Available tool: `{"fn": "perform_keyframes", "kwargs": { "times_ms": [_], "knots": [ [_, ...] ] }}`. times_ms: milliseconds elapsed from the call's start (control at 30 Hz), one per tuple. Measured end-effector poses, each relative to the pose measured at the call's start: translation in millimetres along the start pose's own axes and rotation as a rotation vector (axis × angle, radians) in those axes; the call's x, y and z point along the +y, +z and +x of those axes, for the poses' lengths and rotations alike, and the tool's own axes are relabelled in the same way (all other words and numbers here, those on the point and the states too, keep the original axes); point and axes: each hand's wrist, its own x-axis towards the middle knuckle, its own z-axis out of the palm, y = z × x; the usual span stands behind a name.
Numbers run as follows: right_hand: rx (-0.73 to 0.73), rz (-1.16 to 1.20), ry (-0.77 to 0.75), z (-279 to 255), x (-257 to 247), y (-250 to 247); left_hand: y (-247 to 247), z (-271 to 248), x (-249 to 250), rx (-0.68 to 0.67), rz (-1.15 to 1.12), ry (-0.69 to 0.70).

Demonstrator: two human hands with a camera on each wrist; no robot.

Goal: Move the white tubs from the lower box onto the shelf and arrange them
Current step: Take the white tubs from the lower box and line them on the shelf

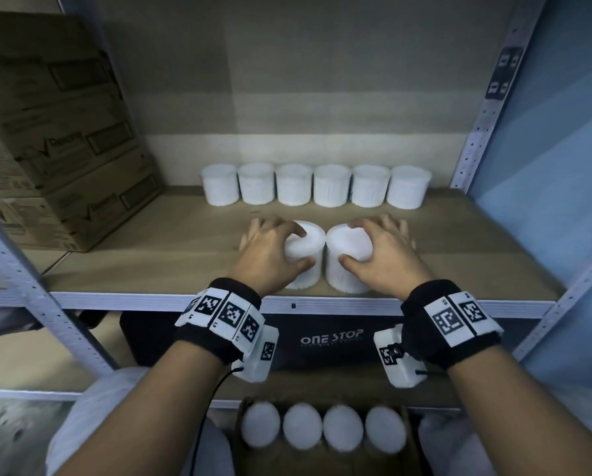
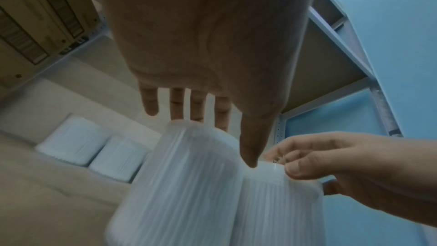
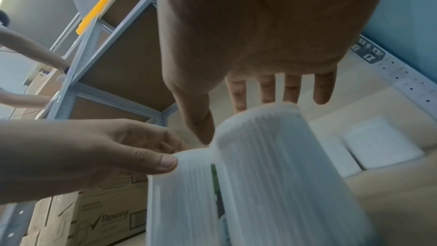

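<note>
From the head view, the left hand grips the lid of a round white plastic tub from above, thumb on the near side and fingers on the far side. The right hand grips a second round white plastic tub the same way. The two tubs stand upright, side by side and touching, between the hands near the front edge of the brown wooden shelf. Beyond the hands, a row of six more white tubs stands along the back. Left of the left hand sits a big brown cardboard box. Below the wrists, four white tub lids show in the lower cardboard box.

From the left wrist view, the left hand reaches down over its tub, thumb on the rim. The right hand pinches the other tub's rim.

From the right wrist view, the right hand curls over its tub, and the left hand pinches the tub beside it.
</note>
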Motion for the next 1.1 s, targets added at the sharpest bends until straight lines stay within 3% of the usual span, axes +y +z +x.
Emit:
{"fn": "perform_keyframes", "kwargs": {
  "times_ms": [167, 333, 667, 1100],
  "knots": [
    [-0.078, 0.04, -0.075, -3.1, 2.0, -8.8, -4.1, -3.1, 2.5, 0.013, -0.037, 0.051],
    [-0.026, 0.031, -0.083, -6.9, 5.3, -8.9, -0.6, -3.2, 11.6, 0.026, -0.005, 0.097],
    [0.008, -0.021, -0.035, 6.0, 36.7, -17.2, 21.7, 20.5, 33.0, 0.063, -0.002, 0.174],
    [0.08, -0.055, 0.094, 42.6, 80.7, -22.6, 62.7, 84.8, 61.6, -0.012, -0.066, 0.2]
  ]
}}
